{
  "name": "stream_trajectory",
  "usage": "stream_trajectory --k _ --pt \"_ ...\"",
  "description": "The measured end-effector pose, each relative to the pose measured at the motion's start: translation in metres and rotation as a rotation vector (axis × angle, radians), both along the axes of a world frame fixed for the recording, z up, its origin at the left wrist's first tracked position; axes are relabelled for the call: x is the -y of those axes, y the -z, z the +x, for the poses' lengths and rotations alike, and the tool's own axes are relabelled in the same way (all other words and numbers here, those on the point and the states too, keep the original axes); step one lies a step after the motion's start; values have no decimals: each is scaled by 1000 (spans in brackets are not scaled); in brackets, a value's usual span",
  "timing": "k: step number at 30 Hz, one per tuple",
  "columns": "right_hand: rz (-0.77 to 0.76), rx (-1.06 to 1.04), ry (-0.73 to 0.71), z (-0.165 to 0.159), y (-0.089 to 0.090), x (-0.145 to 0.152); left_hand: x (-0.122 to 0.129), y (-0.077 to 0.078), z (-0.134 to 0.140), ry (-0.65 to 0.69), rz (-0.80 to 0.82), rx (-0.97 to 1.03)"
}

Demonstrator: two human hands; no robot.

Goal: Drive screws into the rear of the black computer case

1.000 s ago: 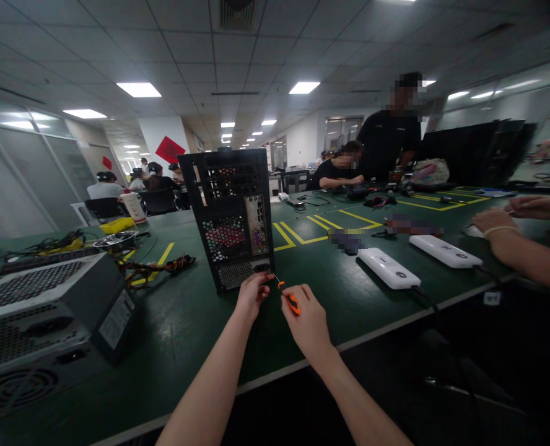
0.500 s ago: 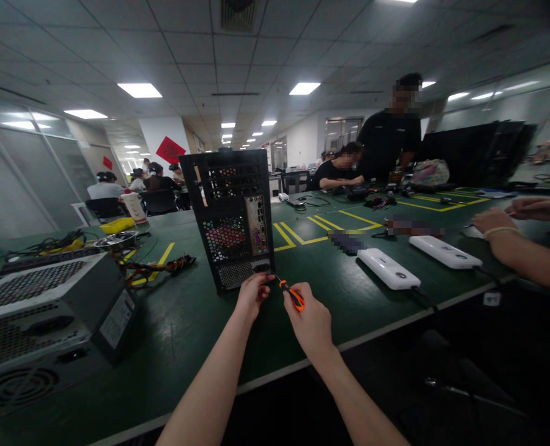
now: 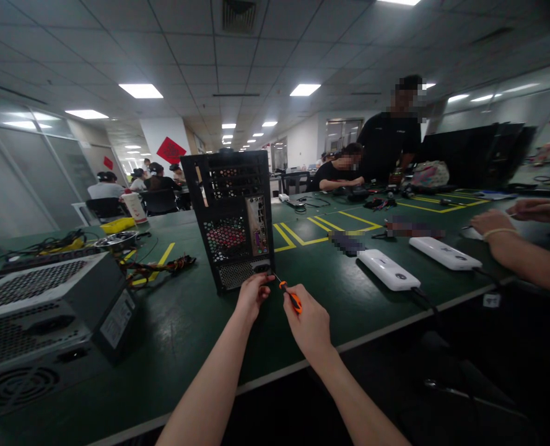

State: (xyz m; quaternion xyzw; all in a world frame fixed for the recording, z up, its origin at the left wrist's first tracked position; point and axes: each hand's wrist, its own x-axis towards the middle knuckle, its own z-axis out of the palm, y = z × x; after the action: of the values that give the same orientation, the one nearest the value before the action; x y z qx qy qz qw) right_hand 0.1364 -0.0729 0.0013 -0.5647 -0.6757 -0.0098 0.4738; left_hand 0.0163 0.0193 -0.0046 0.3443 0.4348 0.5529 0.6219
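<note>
A long green-topped workbench point(image 3: 163, 334), marked out in yellow tape point(image 3: 298, 243), stretches across a busy office workshop. On its far side a person in a black T-shirt point(image 3: 389, 145) stands near a seated person point(image 3: 337, 176), also in black, whose arm rests on the bench.

At center, a black computer tower case point(image 3: 205, 214) stands upright on the bench, its rear turned to the wearer, with honeycomb vents at left and a metal port panel point(image 3: 256, 226) at right. A gray metal power supply casing point(image 3: 56, 275) sits in the left foreground, well apart from the tower. At far right, a co-worker's hands point(image 3: 493, 223) are raised above the bench edge.

At the tower's lower right corner, the wearer's left hand point(image 3: 254, 292) has its fingers bent and gathered close to the thumb; whether they pinch anything cannot be told. The right hand point(image 3: 311, 316) is closed around the handle of an orange-and-black screwdriver point(image 3: 296, 302), just right of the left hand, its shaft pointing up toward that corner; contact at the tip is too small to make out.

Two white handheld devices point(image 3: 389, 270) lie to the right, beyond them a paper cup point(image 3: 134, 207) at far left and, nearer the tower, a bundle of cables point(image 3: 170, 265).
</note>
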Motion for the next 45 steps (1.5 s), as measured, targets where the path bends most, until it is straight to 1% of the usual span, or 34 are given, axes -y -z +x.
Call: stream_trajectory --k 2,7,10,15,18,25,31,35,39,42,45 --pt "4 1 2 0 -1 0 0 0 0 -1 7 -11" --pt "18 -57 -57 2 -1 -1 1 0 0 -19 -11 -42" --pt "37 -75 -66 1 -1 -1 0 0 0 -32 -11 -35" --pt "105 -55 -85 -3 -5 -1 0 1 -1 -29 1 -21" --pt "113 -47 -114 -4 -6 0 -1 0 -1 -25 -7 -18" --pt "85 -98 -68 0 -3 0 -2 2 -3 -8 17 -24" --pt "94 -55 -43 -2 -1 -1 1 -1 -2 -8 12 -40" --pt "121 46 -3 -1 1 -4 1 -2 -1 -11 15 -41" --pt "174 102 -22 1 2 -4 1 -2 0 -13 12 -40" --pt "205 93 -48 1 1 -3 0 -1 -1 -17 16 -39" --pt "198 74 -70 0 1 -3 0 -1 -1 -16 15 -40"
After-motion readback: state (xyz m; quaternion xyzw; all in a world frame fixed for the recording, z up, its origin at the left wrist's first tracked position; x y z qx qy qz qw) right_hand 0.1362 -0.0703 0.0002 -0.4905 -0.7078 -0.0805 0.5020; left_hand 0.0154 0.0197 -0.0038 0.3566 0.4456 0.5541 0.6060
